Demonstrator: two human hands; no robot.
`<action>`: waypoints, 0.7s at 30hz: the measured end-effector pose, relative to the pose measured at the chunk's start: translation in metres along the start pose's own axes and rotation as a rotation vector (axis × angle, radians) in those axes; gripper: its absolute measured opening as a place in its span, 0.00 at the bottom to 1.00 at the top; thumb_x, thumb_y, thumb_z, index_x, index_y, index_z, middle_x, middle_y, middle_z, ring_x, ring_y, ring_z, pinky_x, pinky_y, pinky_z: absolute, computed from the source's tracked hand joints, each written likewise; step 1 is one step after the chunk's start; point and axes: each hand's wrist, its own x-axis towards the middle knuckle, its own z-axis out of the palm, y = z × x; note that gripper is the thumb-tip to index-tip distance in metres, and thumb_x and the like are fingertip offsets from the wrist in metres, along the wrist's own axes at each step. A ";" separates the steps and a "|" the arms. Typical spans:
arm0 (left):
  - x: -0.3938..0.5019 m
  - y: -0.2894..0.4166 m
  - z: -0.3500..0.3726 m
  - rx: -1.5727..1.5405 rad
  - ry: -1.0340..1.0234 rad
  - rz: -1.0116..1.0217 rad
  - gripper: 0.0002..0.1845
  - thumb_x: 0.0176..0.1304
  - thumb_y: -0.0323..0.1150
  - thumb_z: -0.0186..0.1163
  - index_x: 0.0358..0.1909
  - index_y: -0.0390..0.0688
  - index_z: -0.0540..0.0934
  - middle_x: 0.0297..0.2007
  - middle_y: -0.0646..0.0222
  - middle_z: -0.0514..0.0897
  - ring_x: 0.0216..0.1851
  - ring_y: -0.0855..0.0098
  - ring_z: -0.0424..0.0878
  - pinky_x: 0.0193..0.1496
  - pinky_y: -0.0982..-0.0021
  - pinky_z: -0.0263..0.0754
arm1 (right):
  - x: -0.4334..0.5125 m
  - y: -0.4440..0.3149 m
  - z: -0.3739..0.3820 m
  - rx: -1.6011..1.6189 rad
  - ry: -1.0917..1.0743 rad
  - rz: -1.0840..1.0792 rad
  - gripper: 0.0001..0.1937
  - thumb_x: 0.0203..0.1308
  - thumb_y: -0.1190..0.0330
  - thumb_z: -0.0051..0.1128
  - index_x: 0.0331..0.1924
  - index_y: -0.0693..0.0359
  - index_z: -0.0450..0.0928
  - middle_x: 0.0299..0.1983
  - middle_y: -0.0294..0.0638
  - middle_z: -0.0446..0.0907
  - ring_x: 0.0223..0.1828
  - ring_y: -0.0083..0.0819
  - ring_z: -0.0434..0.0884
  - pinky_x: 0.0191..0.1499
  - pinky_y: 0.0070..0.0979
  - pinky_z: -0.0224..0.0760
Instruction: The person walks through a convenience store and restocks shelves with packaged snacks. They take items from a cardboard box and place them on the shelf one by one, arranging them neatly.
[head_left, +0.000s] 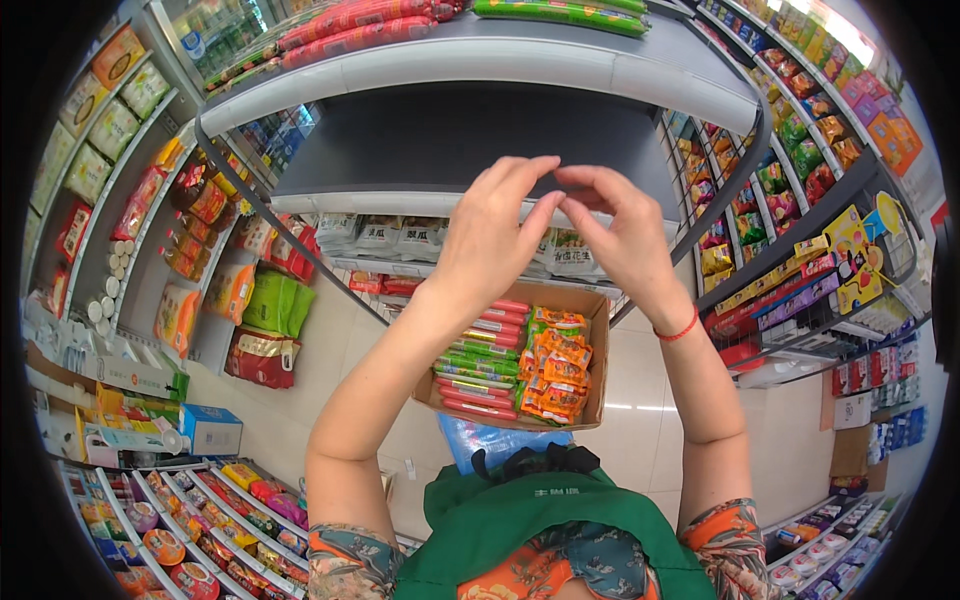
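My left hand (491, 225) and my right hand (619, 229) are raised before a dark grey shelf board (360, 150). Their thumbs and fingers curve toward each other, the tips close together or touching; I see nothing held in either. Below them stands an open cardboard box (598, 360). Its left side carries red-wrapped sausages (480, 401) and green-wrapped sausages (480, 366) in a stack. Small orange snack packets (562, 367) fill its right side. On the upper shelf lie long red sausage packs (360, 34) and green packs (559, 13).
A curved metal rack frame (757, 161) surrounds the shelf. White snack bags (405, 236) sit on the tier below, partly behind my hands. A blue plastic-wrapped item (469, 439) lies beneath the box. Stocked shelves flank both sides, with oil bottles (187, 251) and rice bags (262, 356) at left.
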 end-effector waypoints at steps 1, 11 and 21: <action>0.008 0.001 -0.002 0.009 0.013 0.030 0.16 0.64 0.28 0.65 0.54 0.36 0.81 0.46 0.56 0.85 0.47 0.58 0.85 0.48 0.65 0.79 | 0.006 -0.003 -0.004 -0.002 0.014 -0.016 0.13 0.63 0.78 0.62 0.52 0.68 0.80 0.46 0.43 0.86 0.44 0.28 0.87 0.48 0.24 0.81; 0.076 0.010 -0.013 0.031 0.144 0.206 0.16 0.65 0.31 0.66 0.54 0.41 0.83 0.46 0.61 0.87 0.45 0.64 0.86 0.47 0.67 0.79 | 0.061 -0.025 -0.041 0.005 0.182 -0.189 0.13 0.60 0.77 0.64 0.49 0.68 0.81 0.43 0.46 0.86 0.39 0.30 0.88 0.44 0.26 0.80; 0.124 0.007 -0.018 0.130 0.195 0.227 0.16 0.66 0.34 0.65 0.54 0.41 0.83 0.47 0.61 0.85 0.45 0.64 0.83 0.46 0.67 0.78 | 0.109 -0.023 -0.065 -0.148 0.247 -0.191 0.13 0.63 0.73 0.63 0.50 0.66 0.83 0.44 0.39 0.87 0.42 0.24 0.85 0.47 0.22 0.77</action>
